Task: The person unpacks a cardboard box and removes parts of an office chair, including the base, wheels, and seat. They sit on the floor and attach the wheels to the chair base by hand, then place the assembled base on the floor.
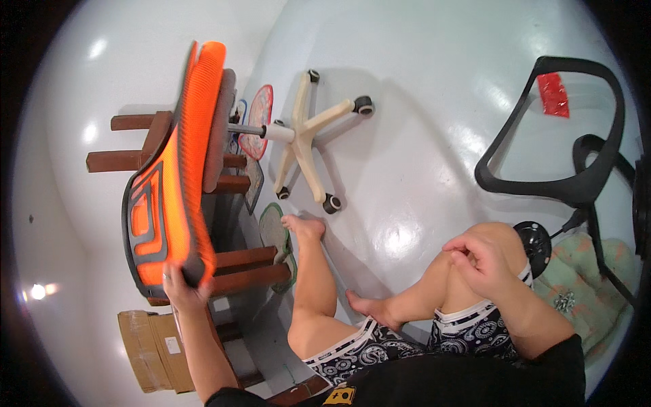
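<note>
At the left an orange mesh chair backrest [180, 203] with a dark frame stands tilted on its edge. My left hand [183, 288] is closed around its lower corner, thumb and fingers on either side. My right hand [478, 261] rests over my right knee with its fingers curled together; anything inside them is hidden. Ahead of me a cream five-star chair base [305, 132] with black casters lies on its side. Its gas lift [251, 130] points left, toward a grey cushion-like piece [219, 136] behind the orange mesh.
A black loop-shaped frame [522, 186] and a red packet [554, 95] lie on the right. Nearby are a black round part [532, 247] and a green cushion [586, 271] with a pile of small metal screws [564, 302]. Wooden stools [247, 271] and a cardboard box [152, 349] stand left.
</note>
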Available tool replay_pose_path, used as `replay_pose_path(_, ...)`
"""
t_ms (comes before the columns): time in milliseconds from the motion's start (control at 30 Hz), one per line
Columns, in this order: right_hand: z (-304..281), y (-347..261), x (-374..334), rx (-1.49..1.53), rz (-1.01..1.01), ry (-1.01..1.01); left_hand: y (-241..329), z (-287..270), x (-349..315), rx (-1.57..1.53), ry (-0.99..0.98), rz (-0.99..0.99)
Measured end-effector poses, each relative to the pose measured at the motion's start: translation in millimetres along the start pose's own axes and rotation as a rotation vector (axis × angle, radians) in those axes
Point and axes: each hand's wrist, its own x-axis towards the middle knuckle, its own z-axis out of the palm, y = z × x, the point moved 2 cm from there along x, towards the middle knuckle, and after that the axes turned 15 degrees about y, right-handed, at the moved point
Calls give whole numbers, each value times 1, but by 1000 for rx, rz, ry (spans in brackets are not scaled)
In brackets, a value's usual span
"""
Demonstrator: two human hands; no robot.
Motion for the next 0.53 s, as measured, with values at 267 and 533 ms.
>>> replay_pose_path(267,35,-33,-37,512,243,-241,96,-80,-59,-188,-34,6)
replay_pose_path(533,89,-80,-51,846,628,-389,131,-124,-119,-207,-266,122)
